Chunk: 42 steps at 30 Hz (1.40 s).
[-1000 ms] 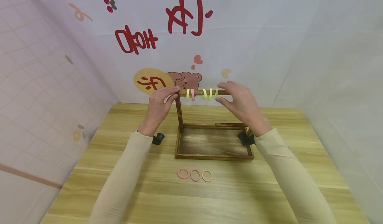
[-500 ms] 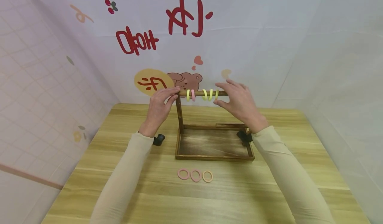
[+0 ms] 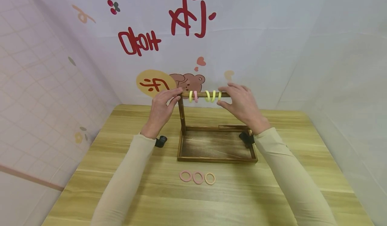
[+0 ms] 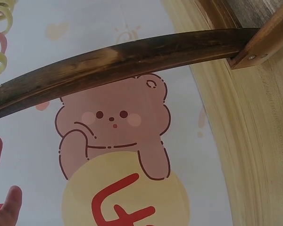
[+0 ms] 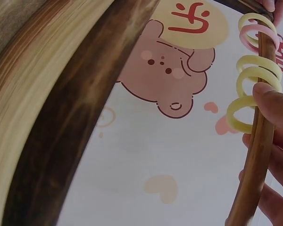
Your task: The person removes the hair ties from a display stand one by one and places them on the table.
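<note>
A wooden stand has a horizontal bar above a shallow tray base. On the bar hang several yellow rings and one pink ring. My left hand holds the bar's left end where it meets the post, thumb below and fingertips above. At the rightmost yellow ring, my right hand has its index finger over the bar and its thumb beneath, pinching around ring and bar. In the right wrist view, the thumb lies against the bar and other fingers reach behind it.
In front of the tray, two pink rings and one pale orange ring lie in a row on the wooden table. A printed white cloth hangs behind. Black wrist-worn devices show beside both wrists.
My right thumb and index finger spread and shifted slightly left, then drew closer together at the rightmost yellow ring. My left hand stays at the bar's left end.
</note>
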Available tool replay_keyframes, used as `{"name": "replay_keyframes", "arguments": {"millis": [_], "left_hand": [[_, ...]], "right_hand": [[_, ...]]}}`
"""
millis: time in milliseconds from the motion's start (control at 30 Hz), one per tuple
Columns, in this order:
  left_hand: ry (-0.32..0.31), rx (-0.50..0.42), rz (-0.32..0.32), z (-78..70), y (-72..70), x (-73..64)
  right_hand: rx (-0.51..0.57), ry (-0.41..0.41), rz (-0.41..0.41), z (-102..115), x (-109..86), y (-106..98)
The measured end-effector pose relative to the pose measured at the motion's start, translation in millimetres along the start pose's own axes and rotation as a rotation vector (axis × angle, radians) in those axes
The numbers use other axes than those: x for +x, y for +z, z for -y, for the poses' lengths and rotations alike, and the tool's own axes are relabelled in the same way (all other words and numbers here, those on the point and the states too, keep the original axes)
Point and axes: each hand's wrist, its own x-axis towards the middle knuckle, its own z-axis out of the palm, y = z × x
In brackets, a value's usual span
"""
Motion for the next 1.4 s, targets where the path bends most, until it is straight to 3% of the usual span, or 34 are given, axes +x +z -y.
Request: {"name": "replay_keyframes", "arguments": {"millis": [1400], "left_hand": [[-0.010, 0.021, 0.009, 1.9, 0.9, -0.2]], "right_hand": [[0.015, -0.025, -0.075, -4.1, -2.2, 2.8]]}}
